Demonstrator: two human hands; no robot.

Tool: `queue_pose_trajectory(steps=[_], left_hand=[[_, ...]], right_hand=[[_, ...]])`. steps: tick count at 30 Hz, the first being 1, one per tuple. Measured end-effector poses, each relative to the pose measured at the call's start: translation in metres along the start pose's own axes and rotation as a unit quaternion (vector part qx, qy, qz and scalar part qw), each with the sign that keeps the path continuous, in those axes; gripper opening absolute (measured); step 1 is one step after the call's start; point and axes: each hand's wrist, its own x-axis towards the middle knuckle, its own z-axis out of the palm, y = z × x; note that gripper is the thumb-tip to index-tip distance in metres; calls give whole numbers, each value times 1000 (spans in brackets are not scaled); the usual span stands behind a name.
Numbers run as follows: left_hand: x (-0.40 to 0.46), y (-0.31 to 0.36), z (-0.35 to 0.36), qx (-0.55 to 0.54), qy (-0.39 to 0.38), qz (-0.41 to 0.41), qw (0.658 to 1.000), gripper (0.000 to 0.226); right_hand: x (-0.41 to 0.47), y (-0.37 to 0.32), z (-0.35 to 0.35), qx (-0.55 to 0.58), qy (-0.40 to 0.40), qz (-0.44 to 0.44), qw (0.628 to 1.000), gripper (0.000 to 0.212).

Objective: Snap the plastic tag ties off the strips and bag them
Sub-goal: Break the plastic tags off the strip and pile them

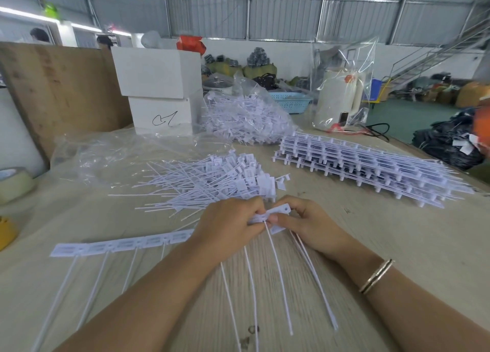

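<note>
A white strip of tag ties (124,245) lies across the table in front of me, its thin tails pointing toward me. My left hand (228,227) grips the strip's right end. My right hand (307,221) pinches the end tag tie (281,210) beside it, fingertips nearly touching the left hand's. A loose pile of separated tag ties (212,182) lies just beyond my hands. An empty clear plastic bag (119,153) lies flat behind the pile. A stack of whole strips (358,166) sits to the right.
A filled clear bag of ties (246,115) stands at the back, next to two stacked white boxes (161,89). A kettle in plastic wrap (342,97) is at back right. A tape roll (13,182) rests at the left edge.
</note>
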Motion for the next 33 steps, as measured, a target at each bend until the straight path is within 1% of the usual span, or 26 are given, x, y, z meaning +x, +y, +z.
queue_pose_trajectory(steps=[3, 6, 9, 13, 15, 17, 18, 20, 22, 24, 26, 28, 29, 31, 33], left_hand=[[1, -3, 1, -28, 21, 1, 999, 16], [2, -5, 2, -98, 22, -15, 995, 15], [2, -5, 1, -190, 25, -24, 981, 12], [2, -5, 0, -260, 13, -34, 965, 6], [2, -3, -3, -338, -10, -41, 940, 4], [1, -2, -4, -404, -22, -54, 913, 5], [1, -3, -4, -401, -18, -58, 914, 5], [1, -5, -1, -331, -2, -55, 942, 9], [1, -8, 1, -267, 12, -44, 963, 16], [1, -9, 0, -223, 17, -37, 974, 19], [1, -10, -2, -176, 9, -45, 983, 21], [1, -9, -3, -127, -12, -53, 990, 24], [0, -9, -3, -107, -22, -57, 992, 26], [1, -8, -4, -84, -33, -61, 994, 31], [1, -4, -5, -74, -30, -61, 995, 39]], right_hand=[[1, 0, 0, 5, 11, -17, 1000, 7], [1, -1, 0, 14, 20, -31, 999, 10], [0, -3, 1, 25, 18, -38, 999, 10], [0, -3, 0, 21, 17, -41, 999, 8], [0, -5, 0, 7, 18, -50, 999, 8], [0, -7, -1, 23, 34, -57, 998, 9], [-1, -7, -1, 40, 44, -55, 997, 10], [-2, -9, -2, 45, 53, -39, 997, 11], [-1, -8, -2, -6, 40, -8, 999, 8], [1, -4, -1, -121, 22, 17, 992, 5], [2, 3, 2, -253, 8, 21, 967, 10], [3, 4, 1, -342, 2, 19, 939, 16], [3, 4, -2, -369, 14, 21, 929, 17], [4, 4, -9, -393, 67, 29, 917, 17], [4, 0, -12, -374, 124, 16, 919, 7]])
